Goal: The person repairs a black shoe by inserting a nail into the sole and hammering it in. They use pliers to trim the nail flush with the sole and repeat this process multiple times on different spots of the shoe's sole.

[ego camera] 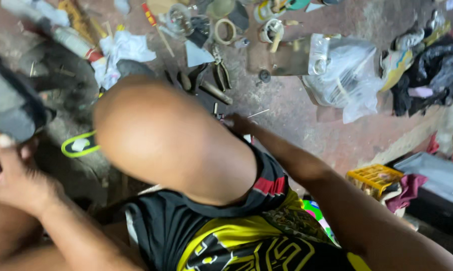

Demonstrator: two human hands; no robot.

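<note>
My left hand (8, 173) is at the left edge, fingers closed on a dark grey, blurred object (10, 105) that looks like a shoe or sole. My bare raised knee (166, 135) fills the middle. My right hand (238, 123) reaches past the knee down to the reddish floor, beside a thin metal pin (259, 113). Its fingers are partly hidden by the knee, so whether it holds anything is unclear.
Pliers (221, 75), tape rolls (226, 30), a red-handled screwdriver (151, 17) and a white cloth (121, 50) lie on the floor ahead. A clear plastic bag (344, 75) sits at right, a yellow crate (374, 175) near my right arm, a yellow-green loop (78, 145) at left.
</note>
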